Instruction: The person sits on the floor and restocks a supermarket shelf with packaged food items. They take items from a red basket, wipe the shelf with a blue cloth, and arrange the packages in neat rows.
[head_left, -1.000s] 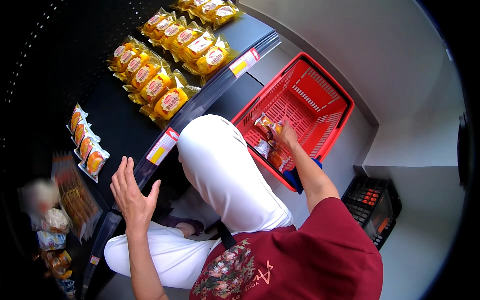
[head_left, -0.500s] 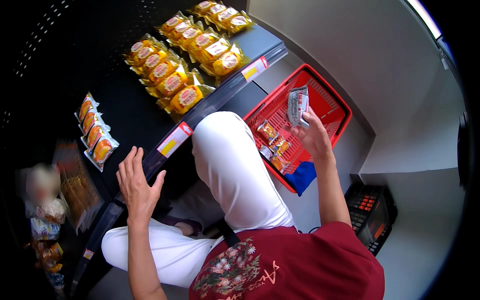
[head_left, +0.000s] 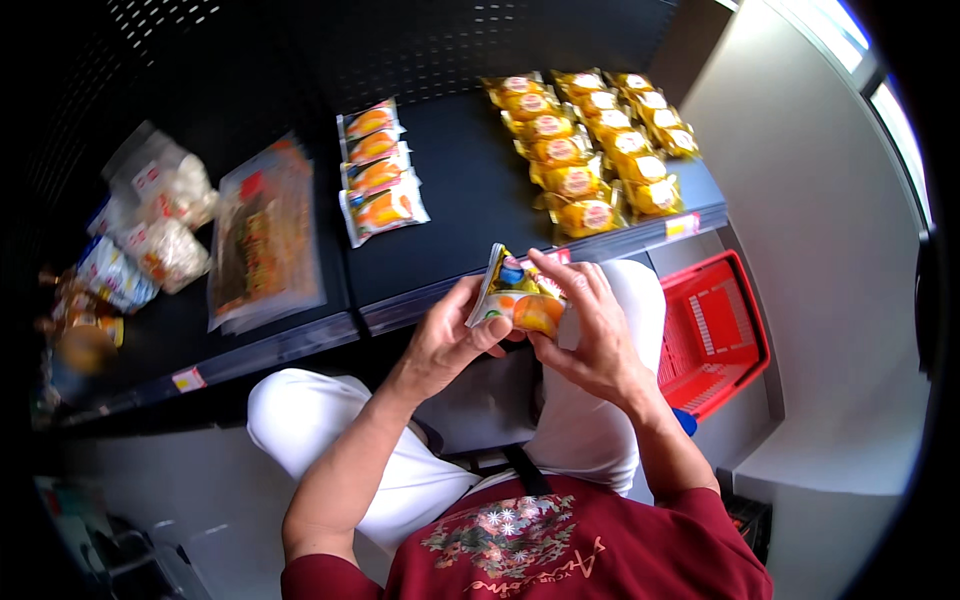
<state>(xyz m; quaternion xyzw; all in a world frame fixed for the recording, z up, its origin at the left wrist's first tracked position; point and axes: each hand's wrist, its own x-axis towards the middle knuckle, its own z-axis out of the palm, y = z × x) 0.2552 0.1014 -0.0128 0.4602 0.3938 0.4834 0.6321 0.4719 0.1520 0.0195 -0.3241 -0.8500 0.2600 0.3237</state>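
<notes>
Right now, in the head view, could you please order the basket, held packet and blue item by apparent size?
1. Basket, partly hidden
2. Held packet
3. Blue item

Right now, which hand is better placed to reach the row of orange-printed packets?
Probably the left hand: it is nearer the packet row, while the right hand sits beyond the held packet.
</notes>
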